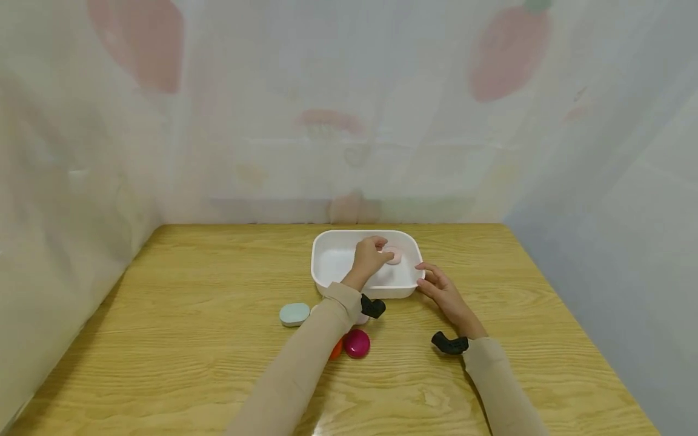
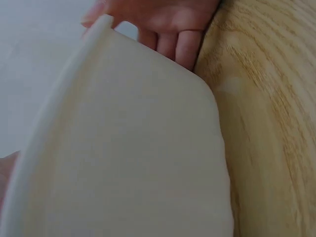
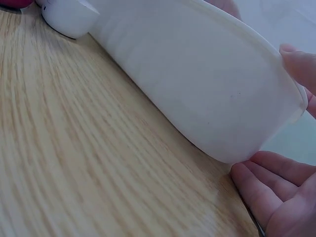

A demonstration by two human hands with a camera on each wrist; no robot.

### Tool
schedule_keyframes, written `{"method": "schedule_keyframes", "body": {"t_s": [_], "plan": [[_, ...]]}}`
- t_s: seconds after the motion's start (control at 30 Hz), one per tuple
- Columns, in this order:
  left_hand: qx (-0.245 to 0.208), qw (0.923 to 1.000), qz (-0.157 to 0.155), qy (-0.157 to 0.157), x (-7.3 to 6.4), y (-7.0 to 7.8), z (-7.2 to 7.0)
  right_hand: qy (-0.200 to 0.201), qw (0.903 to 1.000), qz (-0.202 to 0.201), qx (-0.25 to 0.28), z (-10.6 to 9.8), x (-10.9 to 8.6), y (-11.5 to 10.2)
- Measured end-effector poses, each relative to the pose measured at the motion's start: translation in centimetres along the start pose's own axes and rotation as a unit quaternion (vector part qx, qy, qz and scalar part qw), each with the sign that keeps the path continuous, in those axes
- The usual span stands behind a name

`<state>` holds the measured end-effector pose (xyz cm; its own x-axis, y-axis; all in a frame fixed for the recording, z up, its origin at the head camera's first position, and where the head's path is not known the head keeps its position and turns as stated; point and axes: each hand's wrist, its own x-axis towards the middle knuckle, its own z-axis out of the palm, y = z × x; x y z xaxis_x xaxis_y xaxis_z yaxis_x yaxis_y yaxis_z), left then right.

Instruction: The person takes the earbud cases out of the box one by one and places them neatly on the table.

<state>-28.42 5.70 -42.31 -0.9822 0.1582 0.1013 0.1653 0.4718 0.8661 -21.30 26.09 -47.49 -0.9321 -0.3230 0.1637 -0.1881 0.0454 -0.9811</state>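
My left hand [image 1: 369, 260] reaches down into a white rectangular plastic bin [image 1: 332, 257], pinching a pale pink round disc-like object [image 1: 394, 254] near the bin's right side. At the right end, my right hand [image 1: 444, 297] grips the bin's corner. In the right wrist view the thumb [image 3: 298, 64] lies at the rim, while other fingers [image 3: 266, 187] curl at the lower corner. The left wrist view is mostly filled by the bin's outer wall [image 2: 138, 123], with the right hand [image 2: 168, 24] beyond it.
In front of the bin lie a mint oval case [image 1: 294, 314], a shiny magenta round object [image 1: 357, 343] and an orange one [image 1: 336, 349], partly behind the left sleeve. A white rounded object [image 3: 71, 17] sits against the bin. Curtains [image 1: 349, 121] enclose the wooden table [image 1: 191, 339].
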Motion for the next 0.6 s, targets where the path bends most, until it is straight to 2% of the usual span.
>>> {"method": "schedule_keyframes", "body": {"t_s": [0.13, 0.33, 0.47, 0.6], "plan": [[0.021, 0.9995, -0.017, 0.016, 0.5, 0.0, 1.1, 0.004, 1.0000, -0.004, 0.002, -0.2, -0.2, 0.0], [0.054, 0.9976, -0.025, 0.035, 0.8, -0.1, 2.2, -0.002, 0.9999, -0.007, 0.009, -0.1, -0.4, 0.1], [0.081, 0.9962, -0.019, 0.027, 0.9, -0.4, 2.5, 0.002, 0.9999, -0.006, 0.008, 0.0, -0.3, 0.0], [0.109, 0.9939, 0.002, 0.009, 1.0, -0.8, 2.7, 0.003, 0.9999, -0.002, 0.013, 0.0, -0.2, -0.2]]}}
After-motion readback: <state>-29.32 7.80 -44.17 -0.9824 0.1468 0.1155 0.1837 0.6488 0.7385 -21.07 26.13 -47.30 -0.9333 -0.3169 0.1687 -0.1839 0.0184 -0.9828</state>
